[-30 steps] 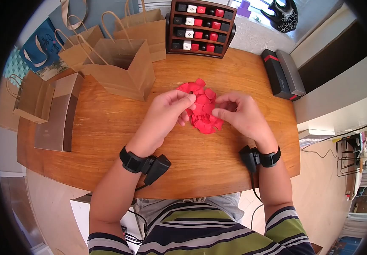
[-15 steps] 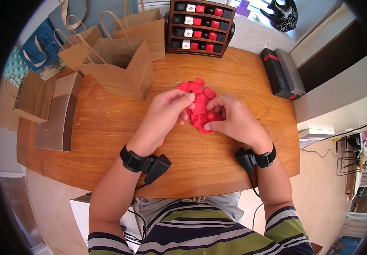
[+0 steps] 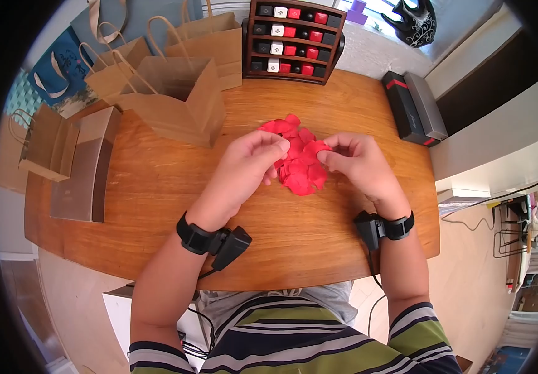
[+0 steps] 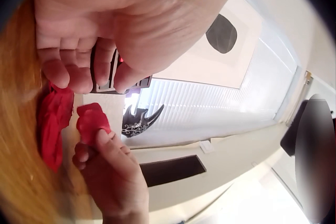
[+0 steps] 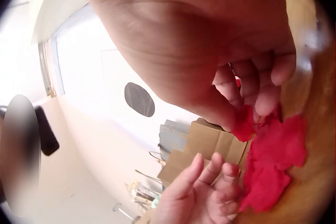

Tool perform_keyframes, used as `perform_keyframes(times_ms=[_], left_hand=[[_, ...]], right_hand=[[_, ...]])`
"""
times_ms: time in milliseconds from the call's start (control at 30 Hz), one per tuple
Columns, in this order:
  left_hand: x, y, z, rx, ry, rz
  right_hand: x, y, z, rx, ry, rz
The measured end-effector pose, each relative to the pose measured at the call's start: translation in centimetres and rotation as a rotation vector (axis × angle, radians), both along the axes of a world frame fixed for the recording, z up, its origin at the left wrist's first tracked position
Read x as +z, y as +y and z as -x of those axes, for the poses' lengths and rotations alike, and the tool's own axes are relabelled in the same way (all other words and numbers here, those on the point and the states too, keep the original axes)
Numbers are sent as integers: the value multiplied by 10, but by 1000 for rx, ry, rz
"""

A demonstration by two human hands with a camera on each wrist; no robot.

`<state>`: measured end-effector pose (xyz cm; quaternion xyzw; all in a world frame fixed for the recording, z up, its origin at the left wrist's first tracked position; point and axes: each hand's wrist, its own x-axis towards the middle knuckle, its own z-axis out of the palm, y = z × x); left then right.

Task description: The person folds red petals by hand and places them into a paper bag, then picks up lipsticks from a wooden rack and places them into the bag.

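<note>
Red petals are heaped mid desk, w/ both arms reaching in from the near side. Right hand has thumb + fingertips pinching one petal, held up by the heap's right side. Left hand is over the left edge, fingers loosely curled, narrow gap b/w thumb n forefinger, holding nothing afaict; it hides some of the heap in the head view. Bg stuff: paper bags back left, flat box far left, wooden rack behind, black box w/ red ribbon back right.
</note>
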<state>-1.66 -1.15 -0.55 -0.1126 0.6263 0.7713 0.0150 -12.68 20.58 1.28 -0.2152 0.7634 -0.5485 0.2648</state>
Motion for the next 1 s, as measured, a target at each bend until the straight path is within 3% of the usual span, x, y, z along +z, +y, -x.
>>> perform_keyframes(times_ms=[200, 333, 500, 1000], left_hand=[[8, 5, -3, -3, 10, 22], [7, 2, -2, -120, -6, -56], [6, 1, -4, -97, 30, 23], [6, 3, -4, -42, 21, 4]], right_hand=[[3, 4, -1, 60, -330, 287], [4, 1, -5, 124, -447, 329], [5, -1, -7, 143, -573, 387], [-7, -7, -10, 59, -405, 326]])
